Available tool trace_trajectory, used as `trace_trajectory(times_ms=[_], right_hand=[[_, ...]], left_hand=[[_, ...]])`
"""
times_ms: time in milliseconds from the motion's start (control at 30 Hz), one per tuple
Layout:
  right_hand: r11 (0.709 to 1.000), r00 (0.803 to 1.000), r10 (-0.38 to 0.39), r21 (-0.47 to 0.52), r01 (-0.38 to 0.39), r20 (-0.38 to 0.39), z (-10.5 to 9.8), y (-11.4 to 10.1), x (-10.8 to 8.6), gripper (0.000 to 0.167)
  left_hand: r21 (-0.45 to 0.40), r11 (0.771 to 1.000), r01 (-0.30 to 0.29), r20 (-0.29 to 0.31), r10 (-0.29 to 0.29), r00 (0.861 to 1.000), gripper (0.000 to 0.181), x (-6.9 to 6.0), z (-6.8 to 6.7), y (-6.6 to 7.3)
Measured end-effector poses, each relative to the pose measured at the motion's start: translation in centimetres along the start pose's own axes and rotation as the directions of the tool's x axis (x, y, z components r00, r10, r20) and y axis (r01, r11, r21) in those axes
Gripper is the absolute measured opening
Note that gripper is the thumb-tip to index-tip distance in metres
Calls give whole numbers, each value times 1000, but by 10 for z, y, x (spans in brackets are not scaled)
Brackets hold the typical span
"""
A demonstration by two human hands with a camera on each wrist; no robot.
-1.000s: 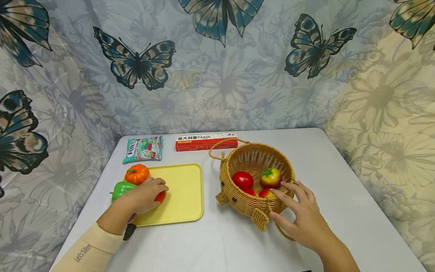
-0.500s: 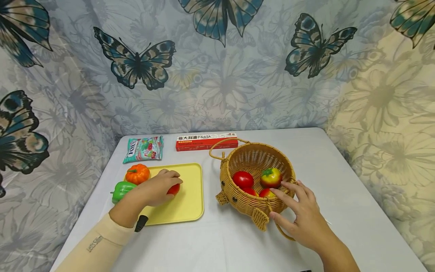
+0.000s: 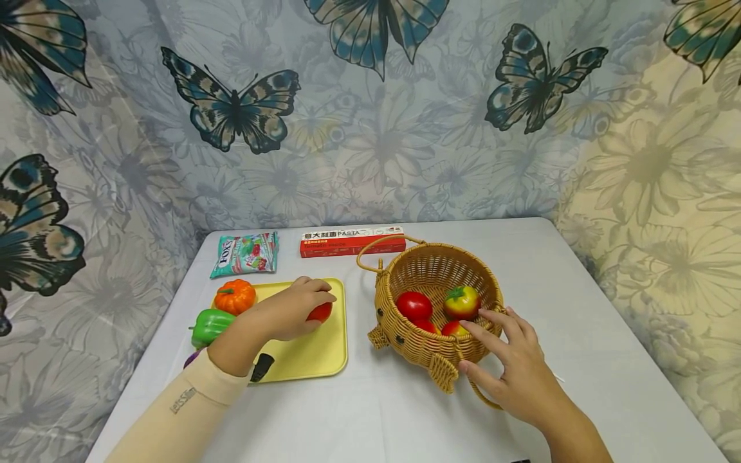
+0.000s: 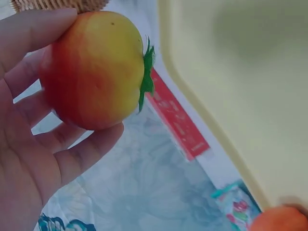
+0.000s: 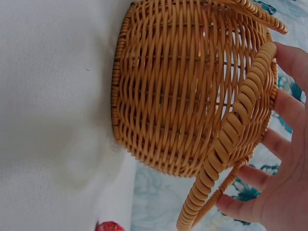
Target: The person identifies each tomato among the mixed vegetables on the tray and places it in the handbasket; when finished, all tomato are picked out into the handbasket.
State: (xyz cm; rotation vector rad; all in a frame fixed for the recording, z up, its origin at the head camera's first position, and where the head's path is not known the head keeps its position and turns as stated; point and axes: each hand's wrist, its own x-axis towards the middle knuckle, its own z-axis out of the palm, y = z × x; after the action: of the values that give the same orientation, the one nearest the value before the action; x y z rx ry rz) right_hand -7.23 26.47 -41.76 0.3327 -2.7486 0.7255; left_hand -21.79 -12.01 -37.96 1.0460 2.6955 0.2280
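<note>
My left hand [image 3: 295, 312] is over the yellow tray [image 3: 332, 360]. Between thumb and fingers it grips a red-and-yellow tomato [image 4: 94, 72] with a green leafy top; the head view shows only its red side. My right hand [image 3: 515, 363] holds the near right rim of a wicker basket [image 3: 413, 347], thumb outside and fingertips over the edge. Inside the basket lie a red tomato [image 3: 413, 305], a red-and-yellow one [image 3: 462, 302] with a green top, and more fruit partly hidden by the rim. The basket's handle [image 5: 226, 139] hangs down beside the right hand.
An orange pumpkin [image 3: 235, 296] and a green bell pepper [image 3: 211, 327] lie at the tray's left. Something purple [image 3: 191, 358] shows partly behind the left forearm. A teal snack bag [image 3: 246, 254] and a red pasta box [image 3: 350, 244] are at the back.
My left hand has moved rightward across the tray, carrying the tomato with it. The right hand and the basket have stayed in place.
</note>
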Motion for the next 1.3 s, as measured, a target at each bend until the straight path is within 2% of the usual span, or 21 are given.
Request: trace_trajectory(times_ms=[367, 733, 1100, 1300], right_hand=[[1000, 1000, 2, 4, -2, -4, -1, 0, -1, 62], [1000, 1000, 3, 6, -3, -2, 1, 1, -1, 62], [1000, 1000, 3, -3, -3, 2, 1, 1, -1, 61], [1000, 1000, 14, -4, -14, 8, 1, 1, -1, 61]], left_hand=[[-37, 994, -103, -29, 102, 994, 47, 18, -22, 30], [-17, 975, -222, -104, 220, 970, 48, 37, -42, 56], [-7, 953, -302, -116, 299, 947, 49, 52, -57, 79], [30, 951, -308, -89, 309, 947, 49, 64, -59, 89]])
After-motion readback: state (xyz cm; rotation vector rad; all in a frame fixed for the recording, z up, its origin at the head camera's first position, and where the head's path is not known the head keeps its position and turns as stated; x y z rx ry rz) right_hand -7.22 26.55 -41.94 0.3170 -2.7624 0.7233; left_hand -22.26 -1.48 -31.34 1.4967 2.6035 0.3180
